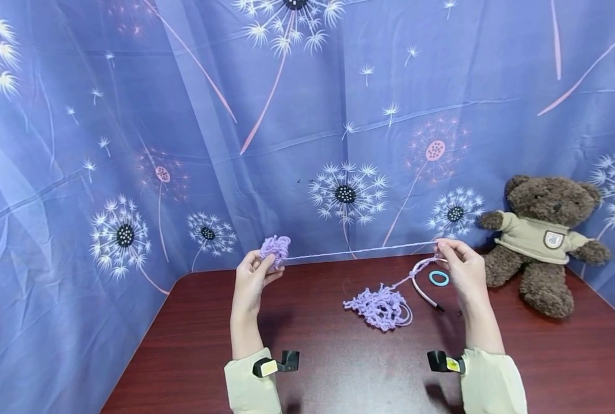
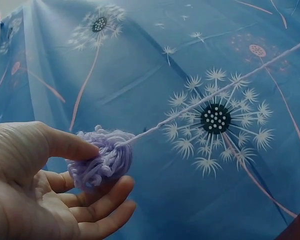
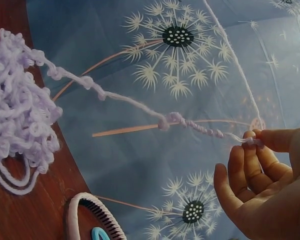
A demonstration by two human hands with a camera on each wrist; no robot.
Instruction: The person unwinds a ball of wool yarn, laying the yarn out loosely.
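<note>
Head view, dandelion curtain (image 1: pixel 297 115): we see blue cloth with white and pink dandelion prints filling the upper part of the frame.
Table (image 1: pixel 369 368): dark red-brown wood spreads across the bottom of the frame.
Teddy bear (image 1: pixel 542 241): we find it seated at the right of the frame, brown, in a beige top with a badge.
Sleeves (image 1: pixel 493 382): both are pale, one at each side of the lower middle, with a black wrist mount (image 1: pixel 276 365) at the left cuff and a matching one at the right.
Left hand (image 1: pixel 250 282): left of centre, raised, we see it pinching the yarn bundle (image 1: pixel 276 250) between the thumb above and fingers below.
Right hand (image 1: pixel 465 270): right of centre, raised, its thumb and fingertip pinch the strand together with the end of a knotted cord (image 3: pixel 195 127).
Purple yarn tangle (image 1: pixel 382 307): it lies on the wood right of the lower centre, loops out at its right edge, and the cord runs from it up to the right hand.
Headband (image 1: pixel 417 282): white with a dark tip, just right of the tangle.
Turquoise ring (image 1: pixel 431 278): we spot it just beside the headband, within its curve.
Strand (image 1: pixel 359 250): thin and purple, it runs taut across the middle, from bundle to right fingertips.
</note>
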